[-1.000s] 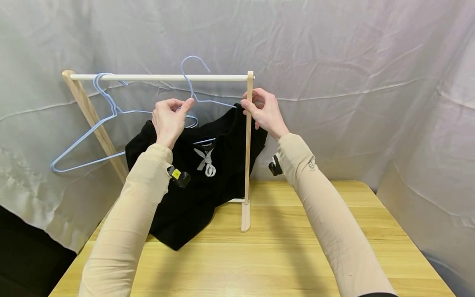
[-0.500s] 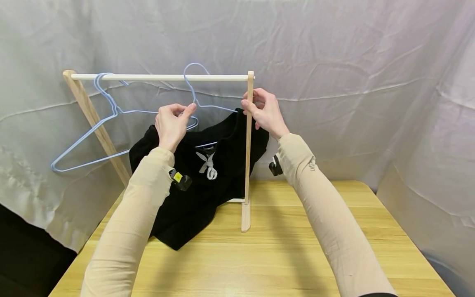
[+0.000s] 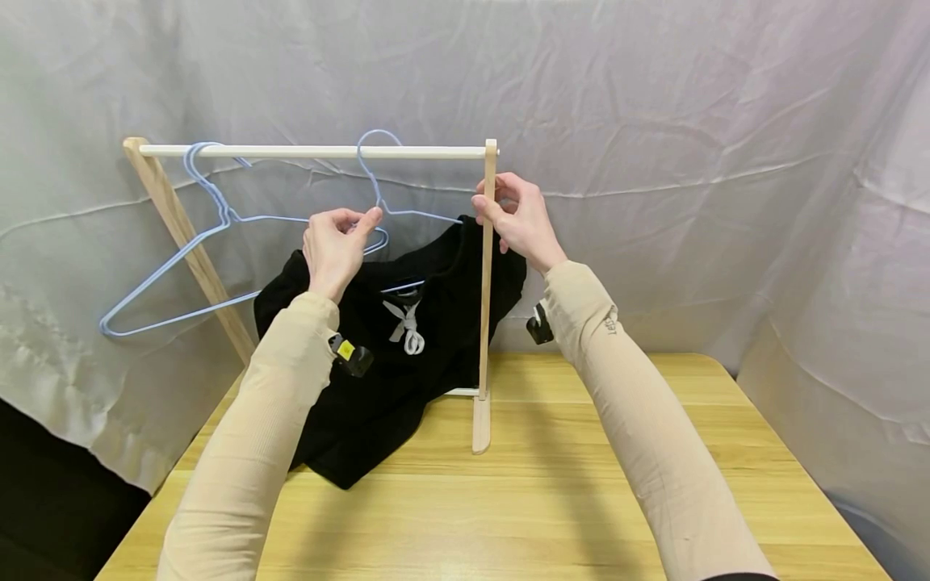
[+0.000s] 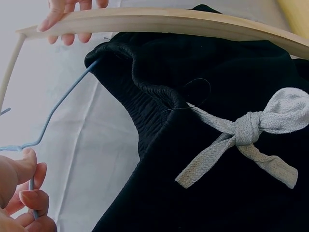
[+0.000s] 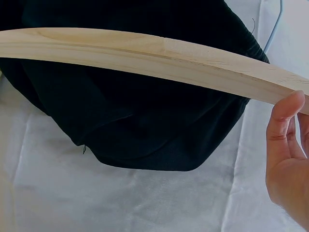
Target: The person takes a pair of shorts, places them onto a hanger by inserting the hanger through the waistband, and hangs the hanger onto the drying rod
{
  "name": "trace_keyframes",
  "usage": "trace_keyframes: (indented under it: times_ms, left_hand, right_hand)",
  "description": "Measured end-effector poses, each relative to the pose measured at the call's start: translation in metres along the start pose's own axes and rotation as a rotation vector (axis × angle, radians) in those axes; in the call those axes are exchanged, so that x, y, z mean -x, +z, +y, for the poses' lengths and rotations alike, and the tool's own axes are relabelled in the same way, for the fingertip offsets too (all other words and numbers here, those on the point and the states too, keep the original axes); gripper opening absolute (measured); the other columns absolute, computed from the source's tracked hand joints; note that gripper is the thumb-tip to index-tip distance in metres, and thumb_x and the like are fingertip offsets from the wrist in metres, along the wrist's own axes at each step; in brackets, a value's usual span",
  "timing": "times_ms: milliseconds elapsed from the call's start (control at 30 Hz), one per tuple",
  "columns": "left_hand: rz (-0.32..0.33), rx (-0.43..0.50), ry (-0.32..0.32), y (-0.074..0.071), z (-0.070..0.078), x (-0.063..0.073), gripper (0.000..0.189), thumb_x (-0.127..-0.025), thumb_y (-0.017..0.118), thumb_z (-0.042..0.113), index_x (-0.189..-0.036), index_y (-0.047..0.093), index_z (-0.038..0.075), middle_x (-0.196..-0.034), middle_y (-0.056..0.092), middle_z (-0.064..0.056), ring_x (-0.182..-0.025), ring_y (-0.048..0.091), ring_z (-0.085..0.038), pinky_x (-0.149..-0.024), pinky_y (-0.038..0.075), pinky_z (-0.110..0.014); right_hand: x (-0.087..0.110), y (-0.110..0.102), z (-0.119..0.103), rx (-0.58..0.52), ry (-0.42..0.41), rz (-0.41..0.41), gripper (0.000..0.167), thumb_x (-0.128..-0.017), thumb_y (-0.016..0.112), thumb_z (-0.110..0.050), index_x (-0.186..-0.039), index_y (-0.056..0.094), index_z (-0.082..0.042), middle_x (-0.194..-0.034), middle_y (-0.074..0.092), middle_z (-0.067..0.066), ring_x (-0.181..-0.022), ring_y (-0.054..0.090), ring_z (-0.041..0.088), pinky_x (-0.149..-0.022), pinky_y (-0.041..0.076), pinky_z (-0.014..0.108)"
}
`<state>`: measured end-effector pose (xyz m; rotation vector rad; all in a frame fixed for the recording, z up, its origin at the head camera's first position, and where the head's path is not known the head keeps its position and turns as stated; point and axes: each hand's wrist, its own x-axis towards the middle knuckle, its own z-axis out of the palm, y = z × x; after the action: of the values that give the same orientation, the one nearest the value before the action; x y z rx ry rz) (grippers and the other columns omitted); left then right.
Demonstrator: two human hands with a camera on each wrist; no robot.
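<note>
My left hand [image 3: 336,248] pinches a light blue hanger [image 3: 417,213] by its shoulder wire, just beside the neck. The hanger's hook arches over the white rail [image 3: 305,152], its top a little above it. Black drawstring shorts [image 3: 363,387] hang on this hanger, the elastic waistband uppermost and tilted. A white drawstring bow [image 4: 247,128] shows at the front of the waist. My right hand [image 3: 519,222] grips the wooden right post [image 3: 486,307] of the rack near its top, thumb in front; in the right wrist view the thumb [image 5: 287,108] lies against the wood.
Other light blue hangers [image 3: 170,262] hang together at the rail's left, their arms reaching behind the shorts. The rack's left post [image 3: 185,234] leans outward. The rack's foot [image 3: 481,424] stands on the wooden table [image 3: 617,484], before a grey cloth backdrop [image 3: 654,121].
My left hand has lowered the hanger and shorts, so the hook now sits closer down over the rail. The right hand has stayed on the post.
</note>
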<state>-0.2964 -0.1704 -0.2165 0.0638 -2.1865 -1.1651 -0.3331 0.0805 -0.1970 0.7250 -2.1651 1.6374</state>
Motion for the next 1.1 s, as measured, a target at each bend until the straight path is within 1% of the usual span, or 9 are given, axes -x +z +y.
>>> trace_keyframes:
  times_ms: [167,400,567,667,833,933,1000,1100]
  left_hand:
    - [-0.005,0.0,-0.007,0.0003,-0.0016,0.0002,0.037,-0.09,0.071,0.046,-0.101,0.08,0.012,-0.058,0.045,0.023,-0.076,0.048,-0.014,-0.071,0.032,-0.026]
    - [0.003,0.011,-0.01,0.0015,-0.004,0.0003,0.036,-0.09,0.072,0.044,-0.1,0.08,0.011,-0.058,0.046,0.023,-0.075,0.049,-0.014,-0.071,0.032,-0.027]
    - [-0.001,0.009,-0.006,0.0012,-0.0045,0.0015,0.036,-0.091,0.071,0.045,-0.101,0.08,0.011,-0.059,0.048,0.024,-0.075,0.049,-0.014,-0.071,0.032,-0.027]
    - [-0.006,0.008,-0.001,0.001,-0.005,0.002,0.036,-0.091,0.071,0.045,-0.101,0.08,0.011,-0.06,0.048,0.024,-0.076,0.049,-0.015,-0.072,0.032,-0.026]
    - [-0.018,0.005,0.001,0.0009,-0.0064,0.0025,0.038,-0.091,0.071,0.046,-0.1,0.08,0.01,-0.06,0.048,0.024,-0.078,0.05,-0.016,-0.073,0.032,-0.026]
    - [-0.019,0.001,0.004,0.0009,-0.0077,0.0023,0.039,-0.091,0.071,0.047,-0.1,0.08,0.01,-0.058,0.046,0.024,-0.078,0.05,-0.017,-0.072,0.032,-0.026]
    - [-0.017,-0.004,0.005,0.0007,-0.0086,0.0019,0.039,-0.091,0.071,0.047,-0.1,0.08,0.01,-0.058,0.045,0.023,-0.077,0.049,-0.017,-0.071,0.032,-0.026]
    - [-0.018,-0.008,0.007,0.0005,-0.01,0.0016,0.038,-0.091,0.07,0.046,-0.1,0.08,0.01,-0.058,0.045,0.023,-0.076,0.049,-0.017,-0.07,0.033,-0.027]
  right_hand:
    - [0.0012,-0.0002,-0.0015,0.001,-0.007,-0.001,0.029,-0.097,0.067,-0.018,-0.117,0.062,0.003,-0.085,0.062,-0.002,-0.073,0.066,0.013,-0.04,0.042,0.024]
    - [0.0011,-0.0007,-0.0003,0.002,-0.018,-0.005,0.03,-0.098,0.066,-0.018,-0.117,0.061,0.005,-0.089,0.064,0.008,-0.073,0.066,0.015,-0.04,0.042,0.024]
    - [0.0011,-0.0009,0.0002,0.008,-0.019,-0.008,0.032,-0.098,0.066,-0.018,-0.118,0.06,0.006,-0.089,0.064,0.007,-0.073,0.066,0.015,-0.04,0.043,0.024]
    - [0.0012,-0.0009,-0.0002,0.009,-0.011,-0.002,0.03,-0.098,0.066,-0.018,-0.117,0.061,0.005,-0.09,0.064,0.006,-0.074,0.067,0.015,-0.04,0.043,0.025]
    - [0.0015,-0.0004,-0.0015,-0.008,0.005,0.009,0.027,-0.097,0.067,-0.017,-0.115,0.062,0.002,-0.089,0.066,0.005,-0.076,0.069,0.019,-0.039,0.042,0.025]
    - [0.0016,-0.0002,-0.0019,-0.007,0.004,0.005,0.027,-0.097,0.066,-0.017,-0.115,0.062,0.003,-0.089,0.064,0.004,-0.078,0.07,0.021,-0.039,0.042,0.025]
    - [0.0016,-0.0002,-0.0019,-0.005,0.004,0.005,0.027,-0.098,0.066,-0.017,-0.115,0.062,0.002,-0.088,0.064,0.003,-0.078,0.07,0.021,-0.039,0.042,0.026]
    - [0.0012,0.0006,-0.0017,-0.01,0.004,0.006,0.027,-0.098,0.066,-0.017,-0.116,0.062,0.003,-0.089,0.064,0.004,-0.077,0.07,0.018,-0.039,0.042,0.026]
